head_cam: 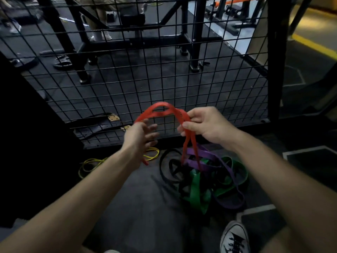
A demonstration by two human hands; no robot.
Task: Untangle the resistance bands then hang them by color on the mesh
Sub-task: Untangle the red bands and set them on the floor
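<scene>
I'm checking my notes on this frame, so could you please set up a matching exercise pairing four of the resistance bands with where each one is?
Column one:
1. red band
2. yellow band
3. green band
4. purple band

Column two:
A. on the floor at the left, apart from the pile
B. held up between both hands
C. draped across the top of the pile
D. low in the pile, nearest the shoe

Pairs: 1-B, 2-A, 3-D, 4-C

Bare forearms, no sleeves, watch or rings showing on the left hand (141, 133) or right hand (204, 125). Low down, a white canvas lace-up sneaker (235, 238) with dark side panel and white laces.
</scene>
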